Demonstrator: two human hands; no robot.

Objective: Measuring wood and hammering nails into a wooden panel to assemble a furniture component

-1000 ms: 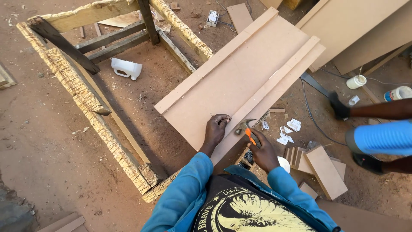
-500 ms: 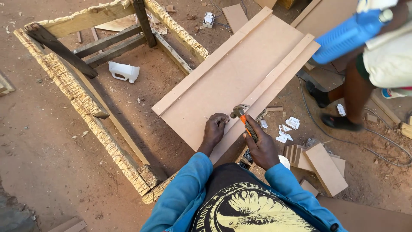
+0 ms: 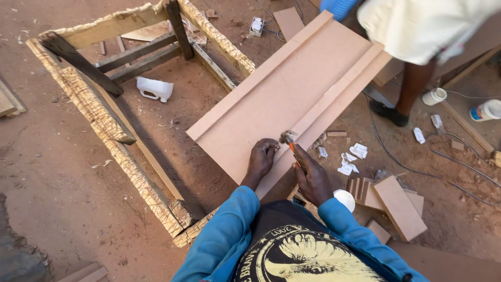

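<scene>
Head view: right hand (image 3: 314, 180) grips hammer (image 3: 292, 146); left hand (image 3: 262, 156) pinches something tiny on board (image 3: 292, 89).

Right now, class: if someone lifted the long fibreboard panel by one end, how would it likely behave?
The fibreboard panel looks flat and straight-edged, so probably stiff, though its length may let it sag slightly. It spans the wooden frame, so it would likely feel heavy. The left hand steadies it, suggesting it could shift.

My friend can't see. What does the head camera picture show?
A person's right hand holds a hammer over a long brown board, while the left hand steadies something small on it. A rough wooden frame lies on the dirt alongside.
</scene>
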